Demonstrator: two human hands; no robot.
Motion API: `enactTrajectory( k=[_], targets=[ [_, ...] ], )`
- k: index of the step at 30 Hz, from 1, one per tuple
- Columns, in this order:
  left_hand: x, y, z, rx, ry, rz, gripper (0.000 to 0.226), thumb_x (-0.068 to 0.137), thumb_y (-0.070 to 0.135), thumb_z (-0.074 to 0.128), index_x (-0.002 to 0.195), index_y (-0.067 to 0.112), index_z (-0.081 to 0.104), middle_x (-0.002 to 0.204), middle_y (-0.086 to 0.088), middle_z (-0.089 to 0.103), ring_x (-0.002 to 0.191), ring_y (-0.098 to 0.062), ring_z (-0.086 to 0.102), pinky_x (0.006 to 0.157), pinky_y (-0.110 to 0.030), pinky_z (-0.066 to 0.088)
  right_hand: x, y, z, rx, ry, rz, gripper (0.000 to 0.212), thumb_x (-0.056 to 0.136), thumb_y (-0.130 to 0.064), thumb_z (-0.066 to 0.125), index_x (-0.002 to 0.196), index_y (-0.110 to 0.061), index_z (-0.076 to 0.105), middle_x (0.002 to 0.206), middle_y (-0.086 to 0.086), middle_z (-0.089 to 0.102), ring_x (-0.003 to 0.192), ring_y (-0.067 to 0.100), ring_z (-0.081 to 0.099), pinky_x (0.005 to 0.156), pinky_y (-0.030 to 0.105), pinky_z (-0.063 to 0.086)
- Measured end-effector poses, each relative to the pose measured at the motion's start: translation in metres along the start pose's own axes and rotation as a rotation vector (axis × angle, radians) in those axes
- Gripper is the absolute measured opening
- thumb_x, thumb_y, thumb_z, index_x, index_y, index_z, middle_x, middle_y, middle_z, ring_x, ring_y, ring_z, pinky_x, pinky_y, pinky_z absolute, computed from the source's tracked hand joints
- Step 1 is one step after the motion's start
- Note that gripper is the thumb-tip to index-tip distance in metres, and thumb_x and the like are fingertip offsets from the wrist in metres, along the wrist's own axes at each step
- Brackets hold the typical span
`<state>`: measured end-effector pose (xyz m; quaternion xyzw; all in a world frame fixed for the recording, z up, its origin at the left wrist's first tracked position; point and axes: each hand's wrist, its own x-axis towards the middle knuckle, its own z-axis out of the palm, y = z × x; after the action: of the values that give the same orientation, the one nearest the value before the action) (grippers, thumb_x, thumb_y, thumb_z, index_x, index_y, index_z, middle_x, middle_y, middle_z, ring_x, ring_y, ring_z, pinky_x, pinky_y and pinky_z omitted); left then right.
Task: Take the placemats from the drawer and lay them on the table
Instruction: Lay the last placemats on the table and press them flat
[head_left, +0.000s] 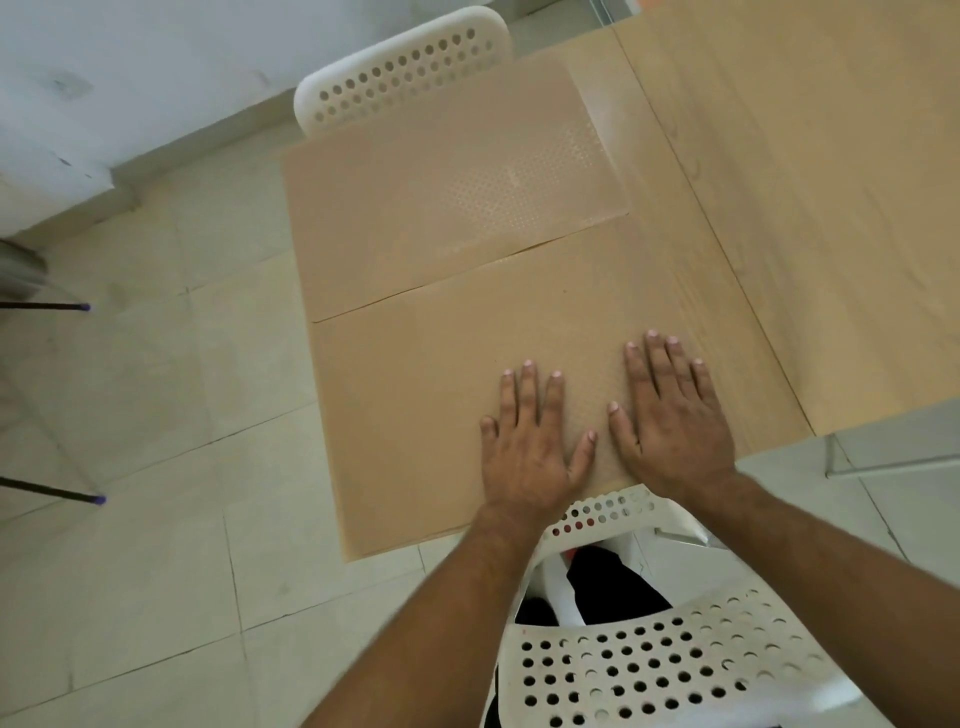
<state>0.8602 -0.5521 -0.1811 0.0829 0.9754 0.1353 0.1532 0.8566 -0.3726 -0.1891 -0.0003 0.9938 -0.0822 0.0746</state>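
While both palms press flat, left hand (524, 457) and right hand (670, 421) smooth the near placemat (441, 405) on the tabletop (805, 208); neither grip closed, nothing held. Sweep outward, aligning it with the far placemat (441, 182).

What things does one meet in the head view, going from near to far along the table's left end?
Near white chair → left hand and right hand, flat on the near placemat → far placemat → far white chair.
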Motion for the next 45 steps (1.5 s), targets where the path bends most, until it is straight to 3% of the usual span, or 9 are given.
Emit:
enactTrajectory(
  k=[14, 20, 25, 30, 35, 40, 45],
  targets=[
    [0.0, -0.001, 0.002, -0.017, -0.01, 0.007, 0.076, 0.098, 0.063, 0.026, 0.16, 0.027, 0.001, 0.167, -0.001, -0.015, 0.153, -0.022, -0.017, 0.117, -0.058, 0.013, -0.003, -0.003, -0.001, 0.012, -0.004, 0.019, 0.073, 0.099, -0.05, 0.018, 0.16, -0.011, 0.01, 0.167, 0.017, 0.008, 0.155, 0.029, 0.005, 0.124, 0.05, 0.009],
    [-0.003, -0.007, -0.001, -0.046, 0.006, -0.032, 0.063, 0.103, 0.051, 0.019, 0.159, 0.031, 0.0, 0.167, 0.001, -0.014, 0.153, -0.02, -0.015, 0.117, -0.058, 0.014, 0.004, -0.047, -0.006, 0.074, 0.005, -0.11, 0.069, 0.1, -0.044, 0.021, 0.159, -0.009, 0.016, 0.166, 0.018, 0.012, 0.154, 0.03, 0.009, 0.124, 0.05, 0.013],
    [-0.023, -0.056, -0.006, -0.083, 0.097, -0.157, 0.059, 0.102, 0.047, 0.009, 0.159, 0.033, -0.001, 0.166, 0.005, -0.014, 0.153, -0.017, -0.015, 0.119, -0.052, 0.01, 0.013, -0.109, -0.001, 0.148, -0.023, -0.29, 0.065, 0.1, -0.04, 0.021, 0.159, -0.011, 0.024, 0.166, 0.015, 0.015, 0.154, 0.028, 0.011, 0.124, 0.047, 0.011],
    [-0.047, -0.114, -0.019, -0.049, 0.202, -0.319, 0.06, 0.102, 0.051, 0.016, 0.158, 0.03, 0.018, 0.168, -0.001, 0.009, 0.155, -0.022, 0.004, 0.114, -0.056, 0.027, 0.014, -0.165, 0.014, 0.152, -0.07, -0.372, 0.066, 0.099, -0.041, 0.025, 0.158, -0.012, 0.027, 0.165, 0.016, 0.02, 0.153, 0.03, 0.015, 0.124, 0.044, 0.007],
    [-0.068, -0.159, -0.023, -0.021, 0.184, -0.33, 0.07, 0.098, 0.058, 0.03, 0.159, 0.029, 0.015, 0.168, 0.0, 0.006, 0.155, -0.021, 0.001, 0.108, -0.057, 0.035, 0.012, -0.17, 0.028, 0.043, -0.052, -0.366, 0.069, 0.097, -0.046, 0.035, 0.157, -0.014, 0.031, 0.164, 0.017, 0.025, 0.152, 0.031, 0.02, 0.124, 0.047, 0.013],
    [-0.086, -0.187, -0.027, -0.03, 0.168, -0.38, 0.066, 0.1, 0.054, 0.025, 0.159, 0.03, 0.008, 0.168, 0.003, 0.0, 0.155, -0.021, -0.004, 0.108, -0.06, 0.035, 0.013, -0.172, 0.028, 0.021, -0.042, -0.357, 0.07, 0.096, -0.047, 0.035, 0.158, -0.014, 0.028, 0.164, 0.016, 0.023, 0.153, 0.03, 0.018, 0.124, 0.046, 0.011],
    [-0.081, -0.2, -0.034, 0.005, 0.184, -0.354, 0.063, 0.101, 0.05, 0.026, 0.159, 0.025, 0.018, 0.168, -0.001, 0.005, 0.155, -0.023, 0.0, 0.106, -0.058, 0.036, 0.011, -0.174, 0.027, 0.011, -0.05, -0.343, 0.069, 0.097, -0.046, 0.033, 0.158, -0.014, 0.027, 0.164, 0.016, 0.023, 0.153, 0.03, 0.017, 0.124, 0.045, 0.009]
  ],
)
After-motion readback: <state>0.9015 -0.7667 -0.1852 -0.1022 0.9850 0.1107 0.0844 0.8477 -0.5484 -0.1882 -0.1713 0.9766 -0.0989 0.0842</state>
